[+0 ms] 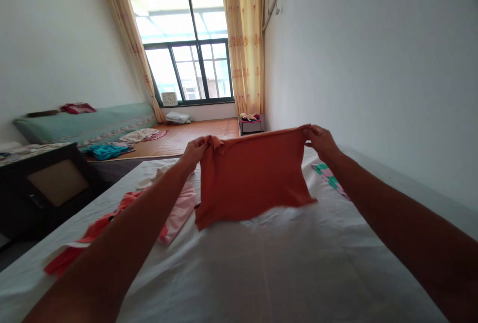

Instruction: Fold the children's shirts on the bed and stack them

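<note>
An orange-brown piece of cloth (256, 176), perhaps a garment, hangs stretched between my two hands above the bed (284, 268). My left hand (197, 149) is closed on its upper left corner, where the fabric bunches up. At the upper right corner my right hand (319, 140) pinches the edge between thumb and fingers. The lower edge of the cloth hangs loose and uneven over the white sheet. Whether it touches the sheet I cannot tell.
Red and pink clothes (179, 208) lie on the bed's left side, partly behind my left forearm. A green and pink striped cloth (328, 178) lies at right. Beyond are a dark cabinet (56, 183), a second bed (209, 131) with a blue cloth (108, 151), and a window (186, 49).
</note>
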`<state>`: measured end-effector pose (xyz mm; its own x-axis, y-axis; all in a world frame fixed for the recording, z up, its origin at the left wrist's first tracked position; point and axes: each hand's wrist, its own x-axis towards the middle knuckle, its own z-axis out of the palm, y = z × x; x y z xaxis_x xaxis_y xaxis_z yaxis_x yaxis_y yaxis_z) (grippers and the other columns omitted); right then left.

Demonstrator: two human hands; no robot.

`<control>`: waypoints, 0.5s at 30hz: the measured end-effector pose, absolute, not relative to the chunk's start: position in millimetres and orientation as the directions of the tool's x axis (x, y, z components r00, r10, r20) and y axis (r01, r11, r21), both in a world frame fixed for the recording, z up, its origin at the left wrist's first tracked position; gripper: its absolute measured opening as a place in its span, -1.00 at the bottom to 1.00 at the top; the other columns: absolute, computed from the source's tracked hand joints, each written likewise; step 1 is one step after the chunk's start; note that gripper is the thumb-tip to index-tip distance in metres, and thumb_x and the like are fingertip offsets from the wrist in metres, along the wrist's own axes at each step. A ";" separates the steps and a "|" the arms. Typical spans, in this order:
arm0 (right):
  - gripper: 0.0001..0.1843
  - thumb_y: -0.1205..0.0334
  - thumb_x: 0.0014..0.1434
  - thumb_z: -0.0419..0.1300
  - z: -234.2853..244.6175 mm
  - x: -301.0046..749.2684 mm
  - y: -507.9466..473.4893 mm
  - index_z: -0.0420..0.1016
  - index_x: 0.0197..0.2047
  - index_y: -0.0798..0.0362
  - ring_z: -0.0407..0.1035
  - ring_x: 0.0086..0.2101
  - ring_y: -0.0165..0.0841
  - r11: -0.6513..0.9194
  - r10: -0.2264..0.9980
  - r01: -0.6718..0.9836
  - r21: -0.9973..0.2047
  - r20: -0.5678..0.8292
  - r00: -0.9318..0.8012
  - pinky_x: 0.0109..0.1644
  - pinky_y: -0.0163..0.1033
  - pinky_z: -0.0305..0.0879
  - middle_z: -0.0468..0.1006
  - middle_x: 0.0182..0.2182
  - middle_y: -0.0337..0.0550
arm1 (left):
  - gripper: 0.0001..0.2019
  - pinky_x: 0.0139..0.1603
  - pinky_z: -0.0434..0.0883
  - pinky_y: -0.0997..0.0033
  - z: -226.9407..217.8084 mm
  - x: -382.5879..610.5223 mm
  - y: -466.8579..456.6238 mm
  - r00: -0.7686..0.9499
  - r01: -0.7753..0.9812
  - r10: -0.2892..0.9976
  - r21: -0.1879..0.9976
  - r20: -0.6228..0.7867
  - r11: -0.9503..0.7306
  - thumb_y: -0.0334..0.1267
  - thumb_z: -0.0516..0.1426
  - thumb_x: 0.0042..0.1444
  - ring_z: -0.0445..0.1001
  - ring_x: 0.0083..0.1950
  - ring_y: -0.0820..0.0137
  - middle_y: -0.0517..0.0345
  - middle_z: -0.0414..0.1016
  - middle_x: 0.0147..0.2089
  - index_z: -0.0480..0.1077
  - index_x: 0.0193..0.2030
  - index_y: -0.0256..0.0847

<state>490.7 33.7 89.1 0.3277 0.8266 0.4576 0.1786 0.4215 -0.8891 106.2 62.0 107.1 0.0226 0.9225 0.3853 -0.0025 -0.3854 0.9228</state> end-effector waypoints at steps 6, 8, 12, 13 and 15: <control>-0.73 -0.03 0.03 0.27 142.8 510.1 10.7 0.46 -0.28 -0.03 0.37 -0.40 -0.44 0.663 0.648 0.183 -0.726 0.679 0.345 -0.34 -0.32 0.39 0.45 -0.48 -0.33 | -0.76 -0.32 0.35 0.52 176.7 112.7 72.9 0.017 -0.159 0.781 0.772 0.625 -0.615 -0.16 0.30 -0.10 0.39 -0.36 0.48 0.27 0.41 -0.42 0.43 -0.32 -0.22; -0.71 -0.04 0.01 0.30 130.9 519.8 -4.9 0.49 -0.26 -0.05 0.40 -0.37 -0.41 0.631 0.702 0.165 -0.758 0.648 0.296 -0.31 -0.29 0.41 0.48 -0.44 -0.32 | -0.76 -0.28 0.38 0.47 172.4 104.4 60.7 0.109 -0.155 0.788 0.793 0.606 -0.589 -0.13 0.29 -0.08 0.40 -0.33 0.45 0.24 0.42 -0.40 0.44 -0.32 -0.22; -0.63 -0.12 -0.03 0.32 77.2 545.9 -38.0 0.55 -0.27 -0.04 0.45 -0.27 -0.29 0.442 0.881 0.216 -0.870 0.467 0.078 -0.22 -0.18 0.43 0.56 -0.32 -0.19 | -0.64 -0.28 0.42 0.37 128.3 78.5 25.2 0.367 0.028 0.828 0.885 0.424 -0.465 0.01 0.30 -0.11 0.46 -0.34 0.33 0.10 0.50 -0.38 0.51 -0.28 -0.25; -0.61 -0.15 -0.05 0.32 64.2 552.6 -47.1 0.56 -0.29 -0.02 0.45 -0.26 -0.26 0.377 0.921 0.260 -0.889 0.391 0.000 -0.19 -0.16 0.43 0.57 -0.30 -0.14 | -0.61 -0.25 0.43 0.33 115.6 72.1 15.4 0.457 0.109 0.822 0.895 0.341 -0.432 0.02 0.30 -0.11 0.48 -0.29 0.27 0.05 0.53 -0.34 0.53 -0.25 -0.25; -0.57 -0.17 -0.06 0.32 43.5 563.2 -65.2 0.60 -0.31 0.04 0.45 -0.26 -0.21 0.252 0.964 0.372 -0.893 0.200 -0.174 -0.16 -0.13 0.41 0.58 -0.30 -0.07 | -0.61 -0.09 0.42 0.29 93.0 62.7 -3.9 0.658 0.252 0.738 0.879 0.151 -0.404 0.02 0.28 -0.06 0.50 -0.12 0.18 -0.03 0.57 -0.19 0.56 -0.17 -0.23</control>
